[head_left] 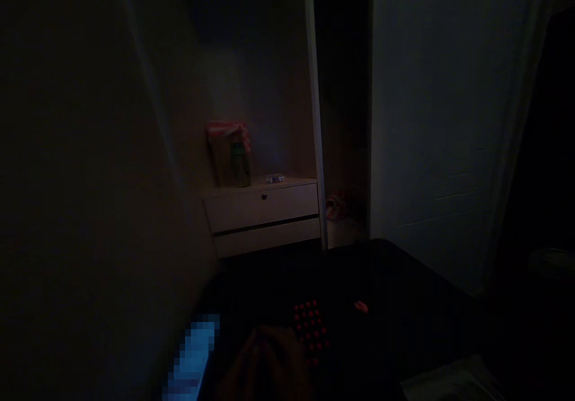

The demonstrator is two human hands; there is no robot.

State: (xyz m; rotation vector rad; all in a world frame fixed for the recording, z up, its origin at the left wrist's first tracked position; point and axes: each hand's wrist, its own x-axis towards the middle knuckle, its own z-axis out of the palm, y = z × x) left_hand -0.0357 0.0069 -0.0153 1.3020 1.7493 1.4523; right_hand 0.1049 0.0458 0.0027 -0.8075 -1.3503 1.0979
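Near the middle, a dotted patch (316,333) shows rows of small red spots against the black of the dark surface (386,281). To its right, a small object (361,306) is orange-red. At near left, a screen (194,353) glows blue in squarish blocks of lighter and darker tint. Far off, the drawers (287,205) are dull pinkish beige; the bag (220,155) above is brown, red-and-white striped at the top, with dark green at its right. The right-hand door panel (440,114) is bluish grey.
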